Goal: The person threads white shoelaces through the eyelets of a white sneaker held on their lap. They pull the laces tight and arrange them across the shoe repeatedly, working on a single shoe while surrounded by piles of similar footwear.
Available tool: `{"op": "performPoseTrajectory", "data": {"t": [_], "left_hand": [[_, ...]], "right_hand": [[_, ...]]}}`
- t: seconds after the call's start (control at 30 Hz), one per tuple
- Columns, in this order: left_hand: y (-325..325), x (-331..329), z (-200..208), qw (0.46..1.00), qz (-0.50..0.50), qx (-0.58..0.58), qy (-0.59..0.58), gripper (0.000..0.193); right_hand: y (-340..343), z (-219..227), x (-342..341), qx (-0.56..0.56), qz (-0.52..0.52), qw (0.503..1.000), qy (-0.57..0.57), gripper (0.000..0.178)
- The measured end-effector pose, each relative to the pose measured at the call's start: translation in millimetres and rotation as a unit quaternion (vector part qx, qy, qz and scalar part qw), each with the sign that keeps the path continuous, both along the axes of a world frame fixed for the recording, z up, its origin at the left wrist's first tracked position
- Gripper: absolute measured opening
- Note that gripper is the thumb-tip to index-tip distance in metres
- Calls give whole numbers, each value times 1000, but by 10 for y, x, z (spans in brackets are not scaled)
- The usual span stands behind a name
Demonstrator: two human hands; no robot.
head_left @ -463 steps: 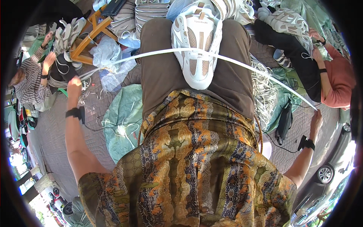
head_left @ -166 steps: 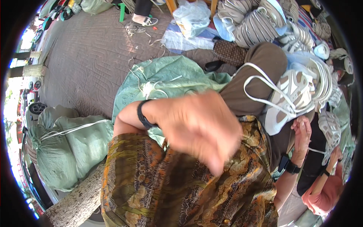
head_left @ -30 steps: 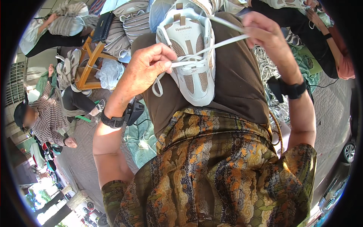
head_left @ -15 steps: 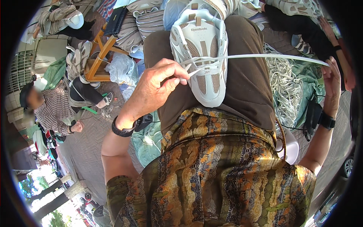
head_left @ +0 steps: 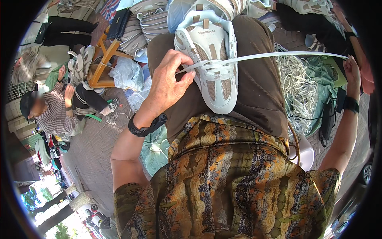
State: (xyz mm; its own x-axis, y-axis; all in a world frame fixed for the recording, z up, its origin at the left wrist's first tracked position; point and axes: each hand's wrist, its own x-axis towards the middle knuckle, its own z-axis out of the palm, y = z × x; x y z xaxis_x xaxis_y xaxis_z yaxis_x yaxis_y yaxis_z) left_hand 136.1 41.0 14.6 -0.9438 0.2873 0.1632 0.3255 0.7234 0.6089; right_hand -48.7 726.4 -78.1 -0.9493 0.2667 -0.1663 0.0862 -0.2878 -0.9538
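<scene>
A pale grey and tan sneaker (head_left: 217, 95) rests across my brown-trousered lap, its toe toward me. White lace crosses the lower part of its tongue in several rows. My left hand (head_left: 169, 79) is at the shoe's left side, thumb and forefinger pinching a short lace end. Far out to the right, my right hand (head_left: 351, 75) pinches the other end. Between that hand and the shoe the long flat white lace (head_left: 290, 53) is stretched in a slight arch, passing over my right knee.
A heap of loose white laces (head_left: 298, 93) lies on green sheeting to the right. Stacked shoes (head_left: 153, 24) stand beyond my knees. A wooden stool (head_left: 101, 65) and clear plastic bags (head_left: 126, 73) are at left. Other people sit on both sides, one in a striped shirt (head_left: 57, 107).
My right hand has moved outward and slightly down with the lace end. My left hand has shifted a little left, and the lace rows lie closer to the shoe.
</scene>
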Motion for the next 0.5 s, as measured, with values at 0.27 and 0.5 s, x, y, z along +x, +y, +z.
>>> {"op": "performPoseTrajectory", "data": {"t": [0.27, 0.5], "left_hand": [[-157, 77, -113, 998, 44, -19, -34, 9], [-400, -93, 206, 990, -2, 9, -142, 7]], "right_hand": [[-1003, 71, -2, 80, -100, 992, 21, 6], [78, -3, -270, 200, 55, 978, -16, 11]]}}
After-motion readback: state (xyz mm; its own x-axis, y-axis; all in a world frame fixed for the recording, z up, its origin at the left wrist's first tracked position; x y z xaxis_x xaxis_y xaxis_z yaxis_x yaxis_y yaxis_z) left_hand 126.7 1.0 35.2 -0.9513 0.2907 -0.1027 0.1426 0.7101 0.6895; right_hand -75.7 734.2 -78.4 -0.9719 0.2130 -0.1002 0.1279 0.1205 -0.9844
